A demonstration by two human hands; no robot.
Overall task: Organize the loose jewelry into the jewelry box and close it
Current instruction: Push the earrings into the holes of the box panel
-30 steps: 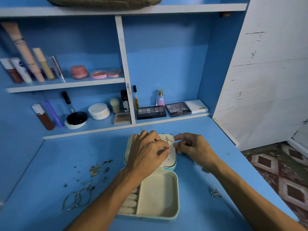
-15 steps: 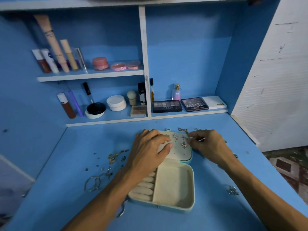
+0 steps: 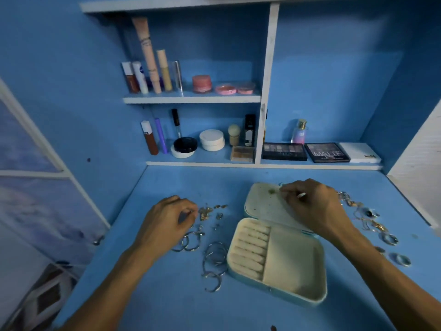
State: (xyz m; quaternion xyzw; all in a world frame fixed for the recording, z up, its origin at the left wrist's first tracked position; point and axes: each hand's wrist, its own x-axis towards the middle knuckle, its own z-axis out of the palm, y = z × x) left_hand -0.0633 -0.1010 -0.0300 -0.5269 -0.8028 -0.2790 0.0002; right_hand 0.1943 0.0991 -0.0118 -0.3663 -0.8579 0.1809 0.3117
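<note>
At the left of the frame the left hand (image 3: 167,218) hangs over the blue desk (image 3: 167,302) with its fingers curled beside a scatter of small gold pieces (image 3: 207,212); I cannot tell whether it pinches one. Below these lie thin silver hoop earrings (image 3: 214,258). In the middle the cream-lined, pale blue jewelry box (image 3: 293,266) lies open, and its base looks unfilled. The right hand (image 3: 315,209), over the flat lid (image 3: 262,204), pinches a small pale sliver (image 3: 301,195). Further right, silver and gold rings (image 3: 372,225) trail along the desk. As I judge the risks, tiny pieces could slip from the fingertips, the hoops could tangle when lifted together, and a forearm sweeping sideways could knock the rings off the edge.
</note>
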